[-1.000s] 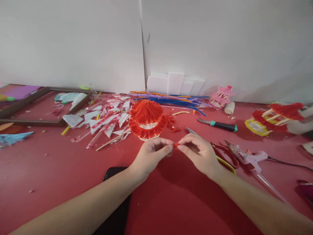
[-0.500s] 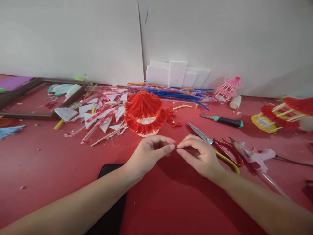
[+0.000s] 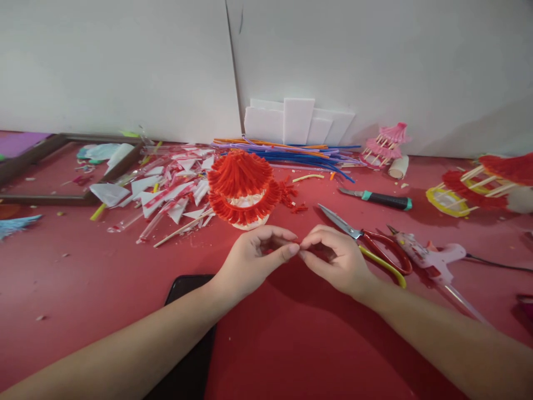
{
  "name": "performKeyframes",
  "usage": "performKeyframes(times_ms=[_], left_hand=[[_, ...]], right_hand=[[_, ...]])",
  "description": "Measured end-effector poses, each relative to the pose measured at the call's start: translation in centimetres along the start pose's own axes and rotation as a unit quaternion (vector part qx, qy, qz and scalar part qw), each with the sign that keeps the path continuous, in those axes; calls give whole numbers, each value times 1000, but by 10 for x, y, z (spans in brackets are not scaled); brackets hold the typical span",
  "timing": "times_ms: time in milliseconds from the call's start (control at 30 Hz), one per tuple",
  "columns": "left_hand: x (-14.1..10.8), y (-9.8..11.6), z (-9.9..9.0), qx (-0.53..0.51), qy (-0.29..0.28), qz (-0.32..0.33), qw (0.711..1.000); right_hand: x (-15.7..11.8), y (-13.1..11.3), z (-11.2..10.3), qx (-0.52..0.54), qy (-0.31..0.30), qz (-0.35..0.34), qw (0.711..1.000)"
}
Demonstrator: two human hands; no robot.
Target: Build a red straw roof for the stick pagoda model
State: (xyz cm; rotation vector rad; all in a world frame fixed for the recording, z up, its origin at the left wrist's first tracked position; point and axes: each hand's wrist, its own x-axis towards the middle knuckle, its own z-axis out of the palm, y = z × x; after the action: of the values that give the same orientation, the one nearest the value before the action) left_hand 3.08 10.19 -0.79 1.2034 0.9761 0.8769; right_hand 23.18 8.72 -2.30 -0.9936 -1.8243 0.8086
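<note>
In the middle of the head view my left hand (image 3: 260,258) and my right hand (image 3: 335,258) meet fingertip to fingertip. Both are closed in a pinch. Something tiny and reddish may be between the tips, too small to make out. Just behind my left hand stands a small two-tiered model pavilion (image 3: 241,175), its roofs covered in fuzzy red pieces over a pale base. A few short red fuzzy pipe cleaner bits (image 3: 291,194) lie at its right side.
To the right lie scissors (image 3: 385,250), a utility knife (image 3: 387,200), a glue gun (image 3: 437,261) and a red-yellow model (image 3: 474,189). A pink model (image 3: 385,145), pipe cleaners (image 3: 287,157) and white boards (image 3: 298,121) stand behind. Scraps (image 3: 166,189) and a dark phone-like slab (image 3: 191,333) lie left.
The whole view has shifted slightly, things appearing a little higher and further left. My fingertips have drawn closer together and now touch; the pavilion stays in place.
</note>
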Motion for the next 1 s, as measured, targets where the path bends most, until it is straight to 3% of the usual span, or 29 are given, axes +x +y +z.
performKeyframes(times_ms=[267,433,633,867,1000], left_hand=[[1,-2,-2,37,2,15,999],[0,0,-2,72,21,22,997],[0,2,0,17,-11,30,999],[-2,5,-2,-93,-111,-66,987],[-2,5,-1,-145,-113,-114,976]], right_hand=[[-2,2,5,32,23,42,998],[0,0,1,-16,19,9,1000],[3,-1,0,20,-2,27,999],[2,-2,-4,115,-74,-5,991],[3,-5,-6,114,-53,-31,992]])
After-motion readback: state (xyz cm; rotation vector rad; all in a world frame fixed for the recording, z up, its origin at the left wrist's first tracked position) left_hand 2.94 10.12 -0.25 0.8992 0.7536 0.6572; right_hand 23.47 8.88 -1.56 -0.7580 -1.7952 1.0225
